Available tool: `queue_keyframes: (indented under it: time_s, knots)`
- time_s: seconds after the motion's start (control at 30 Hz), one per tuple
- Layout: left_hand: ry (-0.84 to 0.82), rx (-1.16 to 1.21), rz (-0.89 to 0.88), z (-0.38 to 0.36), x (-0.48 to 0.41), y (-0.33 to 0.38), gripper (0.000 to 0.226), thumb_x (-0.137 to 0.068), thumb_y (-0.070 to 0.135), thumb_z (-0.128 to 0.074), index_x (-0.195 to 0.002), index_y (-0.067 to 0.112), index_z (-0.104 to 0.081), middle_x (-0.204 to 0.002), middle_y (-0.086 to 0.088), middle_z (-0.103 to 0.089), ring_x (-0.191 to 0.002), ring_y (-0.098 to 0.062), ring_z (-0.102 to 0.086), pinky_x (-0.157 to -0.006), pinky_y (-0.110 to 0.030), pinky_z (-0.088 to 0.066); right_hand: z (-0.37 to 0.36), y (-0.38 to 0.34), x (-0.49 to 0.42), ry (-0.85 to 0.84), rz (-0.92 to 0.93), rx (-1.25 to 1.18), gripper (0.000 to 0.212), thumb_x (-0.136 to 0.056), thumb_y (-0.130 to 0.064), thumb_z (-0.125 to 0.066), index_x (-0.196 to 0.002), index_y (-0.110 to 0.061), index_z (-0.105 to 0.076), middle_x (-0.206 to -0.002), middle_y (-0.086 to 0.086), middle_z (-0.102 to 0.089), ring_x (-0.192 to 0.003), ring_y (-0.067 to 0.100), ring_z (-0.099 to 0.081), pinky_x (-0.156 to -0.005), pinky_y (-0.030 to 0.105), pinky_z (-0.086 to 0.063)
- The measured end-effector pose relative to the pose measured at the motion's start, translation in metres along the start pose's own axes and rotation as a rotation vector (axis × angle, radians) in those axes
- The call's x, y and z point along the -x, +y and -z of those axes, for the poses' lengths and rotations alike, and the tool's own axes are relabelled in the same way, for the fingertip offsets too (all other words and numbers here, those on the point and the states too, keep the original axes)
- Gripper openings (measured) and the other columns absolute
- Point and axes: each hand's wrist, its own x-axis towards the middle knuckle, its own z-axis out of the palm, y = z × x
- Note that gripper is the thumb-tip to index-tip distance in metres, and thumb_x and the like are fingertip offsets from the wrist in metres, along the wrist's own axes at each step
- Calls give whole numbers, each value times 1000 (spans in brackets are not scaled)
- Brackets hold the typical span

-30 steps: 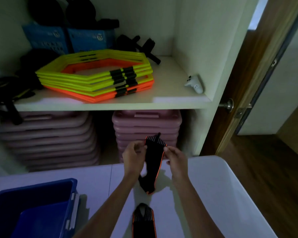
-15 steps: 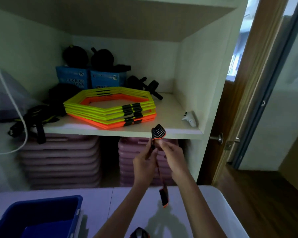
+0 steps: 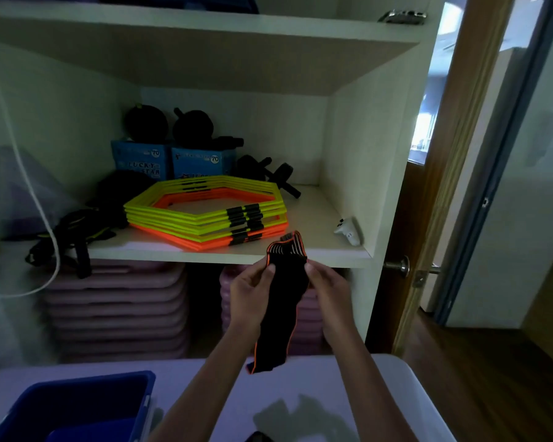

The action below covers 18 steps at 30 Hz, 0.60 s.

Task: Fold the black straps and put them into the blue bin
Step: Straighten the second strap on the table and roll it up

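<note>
A black strap [image 3: 281, 309] with orange edging hangs lengthwise above the counter [image 3: 316, 387], its upper end striped. The blue bin [image 3: 77, 406] sits near left, open.

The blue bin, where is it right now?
The blue bin sits at the head view's lower left, on the white table, left of the hanging strap.

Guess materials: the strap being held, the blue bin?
Black strap: looks like soft elastic woven fabric, matte, orange-stitched edges; it hangs limp and curves between the left hand and right hand. Blue bin: likely rigid moulded plastic, smooth walls with slight sheen.
</note>
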Motion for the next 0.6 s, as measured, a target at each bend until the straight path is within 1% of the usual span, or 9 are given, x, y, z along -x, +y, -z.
queue_keyframes:
  time_s: [0.07,0.17,0.2,0.27,0.33,0.37,0.47,0.53,0.6]
  knots:
    - [-32,5,-14,3,-2,3,21,-89,7,-58,-99,20,-71,-91,6,-75,-89,-12,-69,-82,-26,-54,2,-8,-3,-2,34,15,11,-87,-8,-65,-95,-7,-72,-88,5,-74,-78,4,-69,-66,12,-51]
    - [-100,5,-22,8,-2,6,24,-90,6,-58,-95,25,-71,-87,11,-76,-88,-9,-70,-75,-17,-54,4,-18,-7,-32,1,51,11,-86,-9,-67,-95,-7,-73,-89,10,-74,-81,17,-68,-72,23,-53]
    - [-129,12,-22,9,-2,8,22,-90,6,-57,-98,22,-71,-90,8,-76,-90,-10,-70,-75,-17,-54,4,-22,-8,-53,-9,64,10,-86,-8,-67,-93,-10,-73,-87,10,-74,-80,19,-66,-70,25,-52]
    - [-165,10,-29,10,0,11,20,-90,8,-57,-106,13,-69,-97,1,-76,-93,-14,-70,-77,-20,-55,3,-30,-9,-70,-5,69,9,-85,-6,-67,-87,-13,-72,-83,8,-72,-77,18,-66,-66,20,-52]
    - [-186,-12,-40,11,3,11,21,-90,11,-58,-108,10,-68,-100,-4,-75,-94,-14,-70,-79,-23,-56,2,-38,-9,-54,13,57,12,-84,-4,-67,-84,-16,-71,-82,6,-71,-76,17,-65,-65,20,-53]
    - [-202,-30,-31,13,6,7,19,-89,12,-59,-106,12,-69,-99,-3,-75,-94,-15,-70,-79,-24,-56,2,-42,-9,-41,20,55,13,-85,-5,-67,-83,-17,-70,-80,5,-70,-72,15,-64,-60,19,-51]
    - [-265,-127,21,19,24,-9,11,-87,13,-62,-88,18,-71,-81,2,-76,-79,-14,-70,-72,-30,-53,2,-55,-14,6,39,60,11,-85,-7,-67,-85,-18,-69,-75,-1,-66,-65,10,-58,-44,15,-42]
    - [-279,-237,44,24,38,-24,15,-86,12,-63,-75,20,-70,-65,9,-70,-66,-3,-63,-66,-27,-48,2,-66,-20,4,57,47,10,-85,-7,-67,-87,-16,-70,-77,0,-67,-68,13,-60,-46,17,-43]
    - [-303,-293,91,29,49,-38,18,-84,10,-66,-73,23,-69,-64,12,-70,-65,-1,-62,-67,-27,-49,0,-75,-24,-17,90,50,10,-85,-8,-67,-86,-17,-70,-77,1,-68,-69,15,-61,-51,22,-44]
